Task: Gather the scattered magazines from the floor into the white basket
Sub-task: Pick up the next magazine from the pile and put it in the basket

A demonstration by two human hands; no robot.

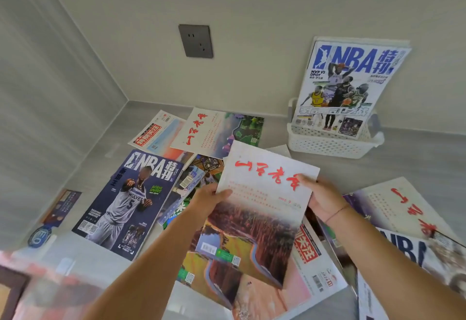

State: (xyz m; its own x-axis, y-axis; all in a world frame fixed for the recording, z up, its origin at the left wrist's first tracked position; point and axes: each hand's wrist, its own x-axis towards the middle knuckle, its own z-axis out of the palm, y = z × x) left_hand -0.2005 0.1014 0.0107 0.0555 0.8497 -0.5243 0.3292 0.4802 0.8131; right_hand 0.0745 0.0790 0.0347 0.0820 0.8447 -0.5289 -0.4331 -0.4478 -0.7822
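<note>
I hold a magazine with red calligraphy and a landscape cover [262,208] above the floor. My left hand [209,197] grips its left edge and my right hand [320,197] grips its right edge. The white perforated basket [325,144] stands against the far wall at the right, with an NBA magazine [345,87] upright inside it. Scattered on the floor are a dark NBA magazine [126,203], a red-calligraphy magazine [216,133], a red-titled paper [156,135] and several more at the right [403,218].
The floor meets two walls in a corner at the back left. A grey wall socket [196,41] sits on the far wall. More magazines lie under my arms [310,264]. A blurred dark object [12,292] fills the bottom left.
</note>
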